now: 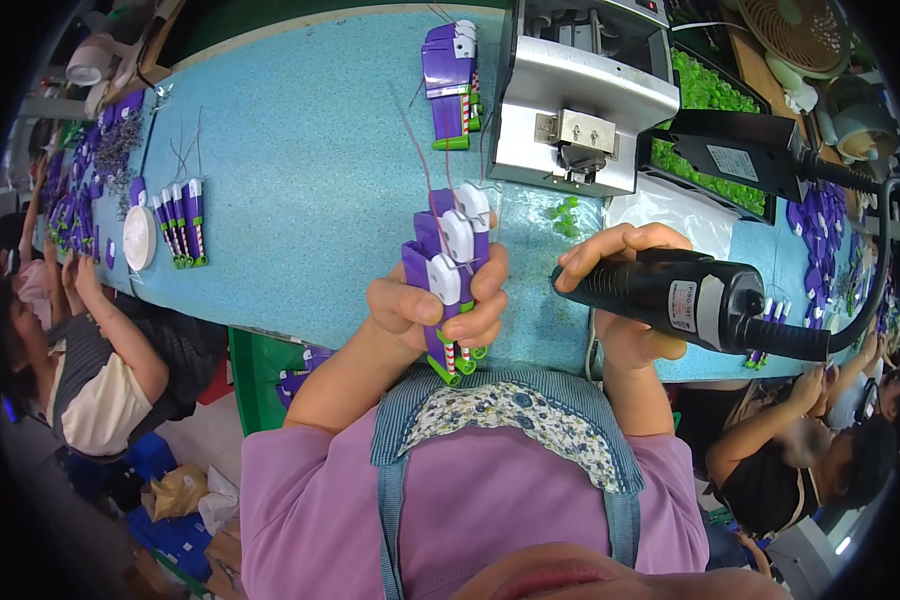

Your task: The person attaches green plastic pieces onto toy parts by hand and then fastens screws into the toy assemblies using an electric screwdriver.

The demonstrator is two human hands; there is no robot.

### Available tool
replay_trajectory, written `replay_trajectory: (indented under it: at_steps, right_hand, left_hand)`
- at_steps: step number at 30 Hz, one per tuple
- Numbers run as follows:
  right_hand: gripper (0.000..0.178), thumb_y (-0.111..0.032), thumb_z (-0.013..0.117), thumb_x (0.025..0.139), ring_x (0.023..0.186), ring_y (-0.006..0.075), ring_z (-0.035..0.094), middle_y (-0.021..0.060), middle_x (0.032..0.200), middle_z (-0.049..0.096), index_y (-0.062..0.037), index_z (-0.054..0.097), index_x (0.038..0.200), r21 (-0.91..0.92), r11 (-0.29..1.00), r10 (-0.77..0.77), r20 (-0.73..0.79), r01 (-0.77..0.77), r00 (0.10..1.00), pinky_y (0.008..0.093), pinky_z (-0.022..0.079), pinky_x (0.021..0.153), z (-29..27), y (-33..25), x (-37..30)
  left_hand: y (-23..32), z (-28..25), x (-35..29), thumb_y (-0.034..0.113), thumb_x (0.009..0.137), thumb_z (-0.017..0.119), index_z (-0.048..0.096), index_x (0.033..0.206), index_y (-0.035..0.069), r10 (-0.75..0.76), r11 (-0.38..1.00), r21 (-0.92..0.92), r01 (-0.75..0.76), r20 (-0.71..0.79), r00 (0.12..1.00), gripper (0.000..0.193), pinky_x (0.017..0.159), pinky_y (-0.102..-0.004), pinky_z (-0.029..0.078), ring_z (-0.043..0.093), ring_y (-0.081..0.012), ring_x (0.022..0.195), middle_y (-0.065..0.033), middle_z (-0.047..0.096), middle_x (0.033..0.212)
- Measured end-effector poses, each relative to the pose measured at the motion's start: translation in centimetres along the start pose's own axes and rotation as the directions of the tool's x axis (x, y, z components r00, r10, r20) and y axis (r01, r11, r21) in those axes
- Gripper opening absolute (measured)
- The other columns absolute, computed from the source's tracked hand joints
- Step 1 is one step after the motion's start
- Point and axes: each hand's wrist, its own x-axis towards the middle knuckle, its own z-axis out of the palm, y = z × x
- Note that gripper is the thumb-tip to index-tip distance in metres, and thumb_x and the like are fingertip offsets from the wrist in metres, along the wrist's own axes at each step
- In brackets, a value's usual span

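Note:
My left hand is closed round a bundle of purple-and-white plastic pieces with green ends and red-and-white striped stems. Thin red and dark wires rise from the top of the bundle. Beside it, my right hand grips a black corded handheld tool, fingers over the top and thumb side below. The tool lies nearly level, its narrow end turned left toward the bundle but apart from it. A thick black cable leaves its right end.
A silver metal machine stands at the back centre, with similar purple pieces beside it. Small green parts lie before it; a tray of green parts is behind right. More purple pieces and a white dish are left. Co-workers sit on both sides.

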Motion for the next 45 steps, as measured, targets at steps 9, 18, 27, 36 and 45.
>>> replay_trajectory:
  at_steps: [9,18,27,36,45]
  right_hand:
    - [0.093,-0.082,0.042,0.074,0.058,0.0211,0.058,0.0138,0.071,0.059,0.0014,0.042,0.115,-0.045,0.999,-0.012,0.025,0.013,1.000,0.0344,0.050,0.062,-0.6,0.4,0.0]
    - [0.098,-0.086,0.037,0.072,0.058,0.0219,0.056,0.0142,0.067,0.057,-0.0010,0.042,0.119,0.026,0.998,0.063,0.021,-0.064,0.998,0.0354,0.047,0.060,0.1,-0.3,1.0]
    - [0.102,-0.091,0.028,0.069,0.059,0.0256,0.053,0.0181,0.077,0.059,-0.0055,0.047,0.122,0.095,0.962,-0.272,0.212,0.258,0.939,0.0409,0.043,0.061,0.1,-3.7,10.3]
    - [0.094,-0.085,0.033,0.075,0.056,0.0223,0.050,0.0129,0.076,0.057,-0.0072,0.049,0.125,0.140,0.983,-0.144,0.216,0.115,0.966,0.0391,0.041,0.061,2.3,-3.9,7.0]
    - [0.086,-0.081,0.042,0.076,0.049,0.0203,0.047,0.0113,0.067,0.054,-0.0055,0.045,0.117,0.093,0.990,-0.121,0.196,0.104,0.973,0.0373,0.041,0.054,4.8,-4.7,3.9]
  left_hand:
    - [-0.5,1.4,0.9,-0.005,0.077,0.065,0.034,0.129,0.006,0.369,0.776,0.630,0.020,-0.479,0.797,0.062,0.063,-0.0340,0.049,0.061,-0.0204,0.074,-0.0154,0.058,0.103]
    - [-0.6,0.3,-0.2,-0.005,0.077,0.065,0.039,0.124,0.006,0.449,0.807,0.591,-0.003,-0.610,0.653,0.055,0.064,-0.0328,0.051,0.061,-0.0192,0.075,-0.0122,0.059,0.098]
    - [-2.1,0.6,1.2,-0.002,0.077,0.068,0.040,0.125,0.003,0.105,0.828,0.463,0.316,-0.682,0.724,0.056,0.064,-0.0296,0.050,0.059,-0.0154,0.073,-0.0078,0.057,0.090]
    - [-2.8,0.5,2.0,-0.004,0.075,0.066,0.043,0.114,0.003,0.077,0.832,0.447,0.328,-0.678,0.731,0.046,0.063,-0.0288,0.049,0.058,-0.0148,0.071,-0.0073,0.057,0.084]
    - [-3.6,1.0,2.9,-0.007,0.073,0.062,0.044,0.109,0.002,0.104,0.848,0.437,0.300,-0.692,0.715,0.041,0.060,-0.0282,0.047,0.057,-0.0138,0.069,-0.0070,0.056,0.082]
